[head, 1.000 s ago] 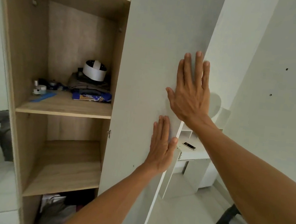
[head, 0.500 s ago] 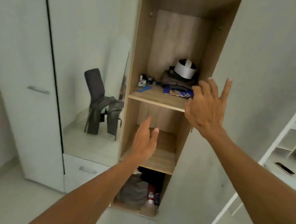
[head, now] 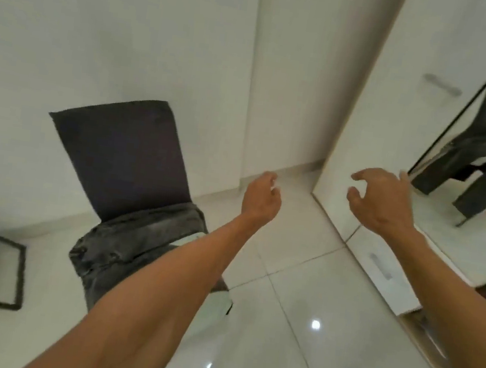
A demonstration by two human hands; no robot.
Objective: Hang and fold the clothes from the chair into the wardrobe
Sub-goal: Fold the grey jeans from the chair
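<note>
Two empty hands — left hand [head: 261, 198] and right hand [head: 378, 201], fingers loosely curled — reach out near a chair [head: 122, 155] draped with dark jeans [head: 135, 243].

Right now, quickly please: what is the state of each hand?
Left hand: open, fingers loosely curled, holding nothing.
Right hand: open, fingers loosely curled, holding nothing.
</note>
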